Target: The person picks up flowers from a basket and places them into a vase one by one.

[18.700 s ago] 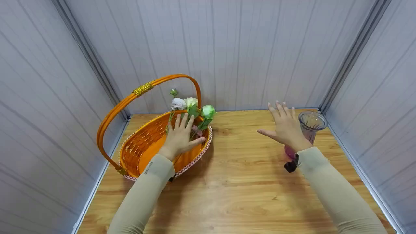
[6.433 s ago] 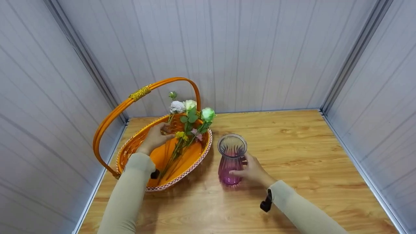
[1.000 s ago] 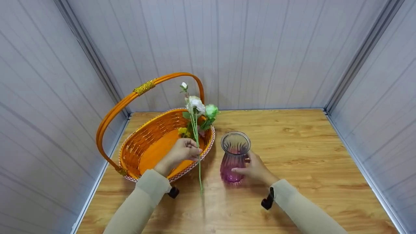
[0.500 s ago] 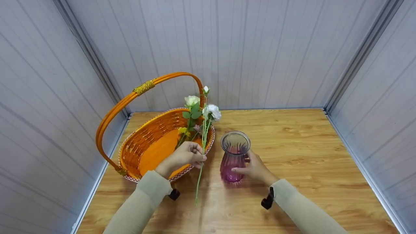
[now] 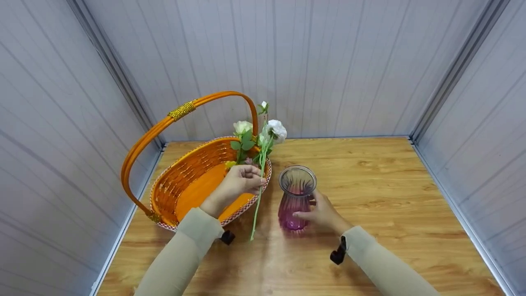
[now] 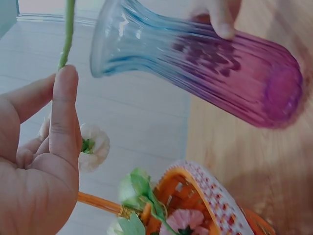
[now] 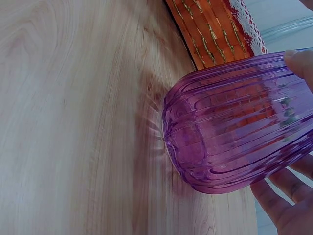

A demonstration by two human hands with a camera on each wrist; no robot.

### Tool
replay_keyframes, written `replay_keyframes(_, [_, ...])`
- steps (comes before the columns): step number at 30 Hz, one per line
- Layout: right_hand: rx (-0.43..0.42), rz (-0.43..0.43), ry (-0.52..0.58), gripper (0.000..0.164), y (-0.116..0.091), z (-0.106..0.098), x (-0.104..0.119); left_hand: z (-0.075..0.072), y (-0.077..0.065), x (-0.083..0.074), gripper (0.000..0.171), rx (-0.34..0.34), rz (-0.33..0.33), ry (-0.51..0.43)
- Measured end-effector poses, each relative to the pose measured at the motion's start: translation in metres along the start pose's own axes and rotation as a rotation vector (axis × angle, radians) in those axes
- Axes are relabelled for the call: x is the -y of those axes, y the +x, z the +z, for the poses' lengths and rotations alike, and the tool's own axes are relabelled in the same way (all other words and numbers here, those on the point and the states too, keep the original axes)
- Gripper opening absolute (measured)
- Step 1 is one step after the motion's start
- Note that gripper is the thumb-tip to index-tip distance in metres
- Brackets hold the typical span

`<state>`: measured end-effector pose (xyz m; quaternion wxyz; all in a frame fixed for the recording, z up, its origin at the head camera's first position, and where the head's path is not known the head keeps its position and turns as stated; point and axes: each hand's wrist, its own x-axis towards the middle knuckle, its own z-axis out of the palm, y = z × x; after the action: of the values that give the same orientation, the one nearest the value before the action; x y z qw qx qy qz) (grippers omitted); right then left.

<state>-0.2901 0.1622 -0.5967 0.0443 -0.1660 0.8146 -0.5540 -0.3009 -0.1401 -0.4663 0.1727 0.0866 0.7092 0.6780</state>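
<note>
In the head view my left hand point(image 5: 238, 183) pinches the long green stem of a white artificial-looking flower point(image 5: 276, 131), held upright over the basket's right rim. A small white bud point(image 5: 264, 105) tops the same spray. The stem's lower end hangs free, left of a ribbed glass vase point(image 5: 292, 209) that fades from clear to pink. My right hand point(image 5: 324, 213) grips the vase's right side as it stands upright on the table. In the left wrist view thumb and finger meet on the stem point(image 6: 69, 34). The right wrist view shows fingers on both sides of the vase point(image 7: 220, 127).
An orange wicker basket point(image 5: 181, 181) with a tall arched handle point(image 5: 144, 142) stands on the left of the wooden table point(image 5: 370, 176). Inside lean a cream rose point(image 5: 243, 126), a yellow flower point(image 5: 230, 164) and a pink flower point(image 6: 186, 223). Pale panel walls point(image 5: 328, 70) enclose the table.
Earlier both hands were spread; the vase has since come from the back right to beside the basket. My left hand has lifted the white flower out and lately moved it right, then slightly up.
</note>
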Motion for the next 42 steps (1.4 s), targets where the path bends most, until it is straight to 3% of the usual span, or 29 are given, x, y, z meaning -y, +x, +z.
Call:
replay_keyframes(16, [-0.01,-0.049,-0.037,0.082,0.0,0.0,-0.002,0.027,0.027,-0.035,0.003,-0.073,0.1,-0.238])
replay_keyframes(25, [-0.018,-0.029,-0.053,0.077,0.0,0.001,0.001,0.038,0.043,-0.05,0.008,-0.143,0.155,-0.33])
replay_keyframes(33, [-0.013,-0.025,-0.044,0.078,0.0,0.0,0.002,0.04,0.055,-0.054,0.011,-0.211,0.209,-0.307])
replay_keyframes(42, [0.007,-0.04,-0.001,0.085,0.001,0.0,0.0,0.044,0.064,-0.051,0.011,-0.257,0.264,-0.176])
